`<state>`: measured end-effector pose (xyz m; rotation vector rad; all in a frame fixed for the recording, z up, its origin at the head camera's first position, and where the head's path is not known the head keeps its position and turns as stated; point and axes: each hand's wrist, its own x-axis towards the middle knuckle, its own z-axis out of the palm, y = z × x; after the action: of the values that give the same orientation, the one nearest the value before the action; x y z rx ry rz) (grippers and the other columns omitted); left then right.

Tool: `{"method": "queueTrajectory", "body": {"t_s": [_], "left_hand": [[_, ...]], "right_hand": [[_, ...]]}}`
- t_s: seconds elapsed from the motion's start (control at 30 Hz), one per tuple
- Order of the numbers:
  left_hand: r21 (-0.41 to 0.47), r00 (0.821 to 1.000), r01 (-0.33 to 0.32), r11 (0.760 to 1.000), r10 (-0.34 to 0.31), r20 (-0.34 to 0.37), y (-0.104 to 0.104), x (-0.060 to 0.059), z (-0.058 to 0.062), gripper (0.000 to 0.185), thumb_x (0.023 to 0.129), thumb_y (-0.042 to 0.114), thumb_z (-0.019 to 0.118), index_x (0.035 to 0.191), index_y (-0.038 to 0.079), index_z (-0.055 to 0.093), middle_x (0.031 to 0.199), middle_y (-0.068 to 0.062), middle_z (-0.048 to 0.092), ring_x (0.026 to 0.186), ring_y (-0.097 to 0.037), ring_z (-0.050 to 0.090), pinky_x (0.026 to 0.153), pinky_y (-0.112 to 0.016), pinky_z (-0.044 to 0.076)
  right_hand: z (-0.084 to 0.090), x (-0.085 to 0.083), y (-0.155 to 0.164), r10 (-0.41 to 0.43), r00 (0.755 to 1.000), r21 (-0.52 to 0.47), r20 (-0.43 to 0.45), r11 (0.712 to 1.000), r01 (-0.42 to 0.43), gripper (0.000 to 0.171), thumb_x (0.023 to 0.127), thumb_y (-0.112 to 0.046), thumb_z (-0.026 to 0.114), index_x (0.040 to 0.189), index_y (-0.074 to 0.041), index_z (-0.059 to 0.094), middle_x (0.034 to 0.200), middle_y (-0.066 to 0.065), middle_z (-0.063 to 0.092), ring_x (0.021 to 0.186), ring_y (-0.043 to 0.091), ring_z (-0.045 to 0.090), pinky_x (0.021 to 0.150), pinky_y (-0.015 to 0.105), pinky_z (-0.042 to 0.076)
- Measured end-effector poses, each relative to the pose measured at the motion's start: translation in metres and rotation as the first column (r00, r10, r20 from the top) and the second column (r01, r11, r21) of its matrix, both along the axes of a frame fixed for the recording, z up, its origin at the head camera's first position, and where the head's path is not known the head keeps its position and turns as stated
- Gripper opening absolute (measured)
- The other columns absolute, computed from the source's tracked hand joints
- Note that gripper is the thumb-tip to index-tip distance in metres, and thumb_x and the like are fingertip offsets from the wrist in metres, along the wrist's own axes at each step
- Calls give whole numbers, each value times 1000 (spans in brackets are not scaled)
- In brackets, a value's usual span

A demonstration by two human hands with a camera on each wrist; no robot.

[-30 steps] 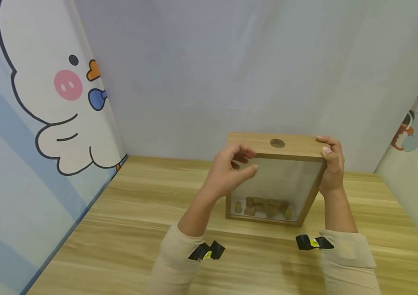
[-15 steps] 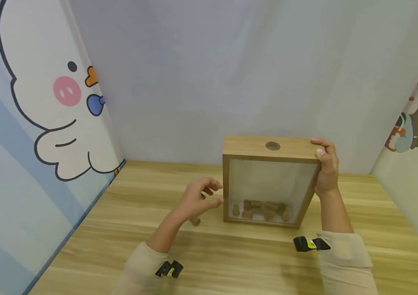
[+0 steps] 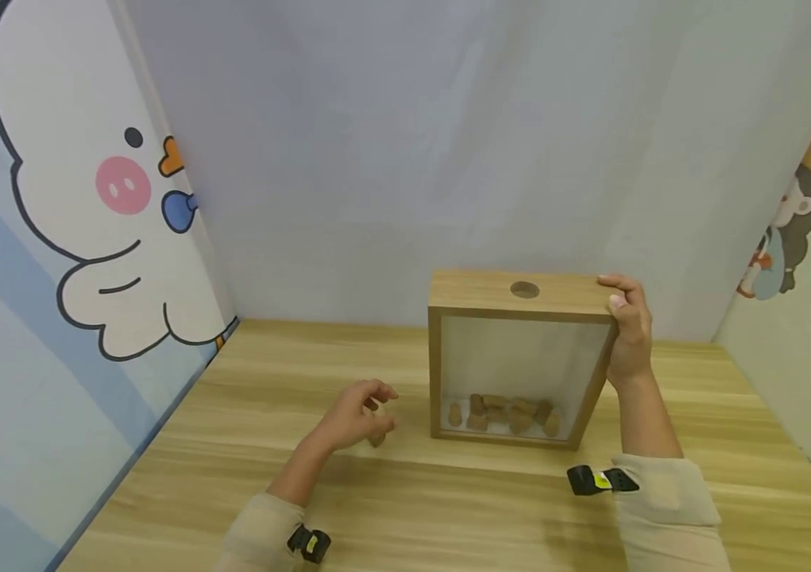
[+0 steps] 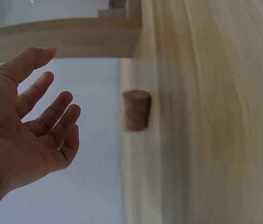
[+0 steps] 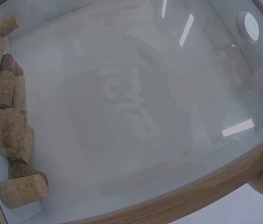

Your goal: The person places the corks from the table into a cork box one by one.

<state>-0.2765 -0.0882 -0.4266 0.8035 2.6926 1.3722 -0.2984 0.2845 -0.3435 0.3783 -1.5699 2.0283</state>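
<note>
A wooden shadow box (image 3: 519,314) with a clear front and a round hole in its top stands upright on the table. My right hand (image 3: 630,338) grips its upper right corner, thumb at the front edge and fingertips on the top. Several wine corks (image 5: 12,130) lie along the bottom inside. One loose cork (image 4: 136,110) is on the table left of the box. My left hand (image 3: 355,417) hovers right by this cork, fingers spread and loosely bent, with nothing between thumb and fingers in the left wrist view (image 4: 38,107).
The wood-grain table (image 3: 462,508) runs back to a pale grey curtain (image 3: 348,159). Cartoon-printed panels stand at the left (image 3: 76,199) and right (image 3: 784,334). Each sleeve carries a black strap.
My left hand has moved from the box's upper left corner down and left to the loose cork. My right hand has kept its grip on the box.
</note>
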Motion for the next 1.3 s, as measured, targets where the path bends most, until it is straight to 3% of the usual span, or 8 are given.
{"method": "queueTrajectory", "body": {"t_s": [0.2,0.4,0.5,0.77,1.1,1.3], "left_hand": [[-74,1000,-26,997,27,11,-8,-16,-17,32,79,7,71,110,1,64,109,-14,59,99,-36,53,81,-48,45],[-113,984,-105,988,120,132,-15,-31,-27,43,77,11,75,117,4,62,114,-16,57,97,-32,56,80,-44,47],[-134,980,-118,984,137,143,-17,-37,-32,48,75,13,78,118,4,60,112,-17,58,96,-31,58,79,-43,48],[-188,969,-162,969,192,157,-16,-42,-38,37,69,13,83,100,4,65,93,-6,60,85,-20,56,76,-37,47],[-166,976,-143,976,167,141,-9,-37,-21,32,76,8,75,105,2,63,97,-7,59,83,-19,59,70,-35,49],[-9,975,-166,986,165,152,2,-30,-4,32,77,4,74,106,2,62,97,-7,61,83,-22,61,70,-36,51]], "right_hand": [[0,1,2,-5,1000,7,-1,1000,5,31,87,-26,41,109,-15,58,115,11,42,93,25,40,72,40,31],[1,-1,2,-7,1000,-1,-15,1000,7,31,86,-25,42,109,-14,59,115,11,43,94,25,40,74,41,29],[2,-1,2,-16,1000,1,-18,1000,16,31,86,-26,42,109,-15,60,114,11,43,94,25,40,74,41,29],[1,0,0,-7,1000,-1,-3,1000,7,31,86,-25,42,109,-15,59,113,11,43,92,25,40,72,39,31],[0,1,-1,-33,999,6,-4,999,33,31,85,-26,41,108,-16,60,114,10,44,92,24,41,73,40,30],[1,1,1,-36,999,16,1,999,36,31,86,-26,41,109,-16,60,114,10,44,92,24,40,73,40,30]]}}
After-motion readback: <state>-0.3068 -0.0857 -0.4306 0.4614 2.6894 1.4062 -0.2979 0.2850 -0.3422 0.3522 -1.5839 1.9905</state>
